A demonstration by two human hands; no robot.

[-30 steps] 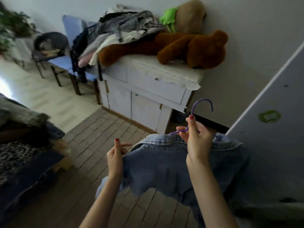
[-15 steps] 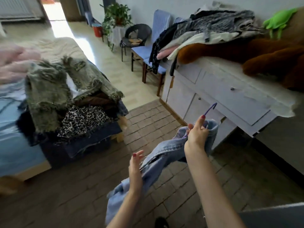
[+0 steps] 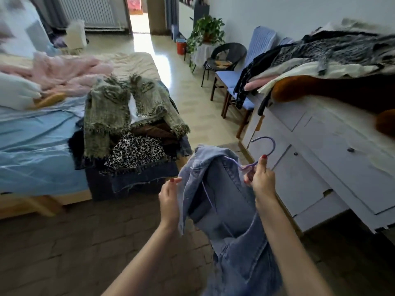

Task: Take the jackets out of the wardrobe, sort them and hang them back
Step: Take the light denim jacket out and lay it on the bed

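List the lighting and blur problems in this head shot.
Head view: sunlight from the doorway glares white on the floor; the top-left corner smears with motion blur; wide-angle bends the white cabinet; the denim jacket and both hands stay fairly sharp.

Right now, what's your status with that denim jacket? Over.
Right hand grips the purple hanger. Left hand pinches the denim jacket at its edge. Jacket on the hanger, hanging over the floor. Nothing in the way.

I see a light-blue denim jacket (image 3: 222,189) hanging limp on a purple hanger (image 3: 264,150); more jackets (image 3: 119,122) piled on the bed corner.
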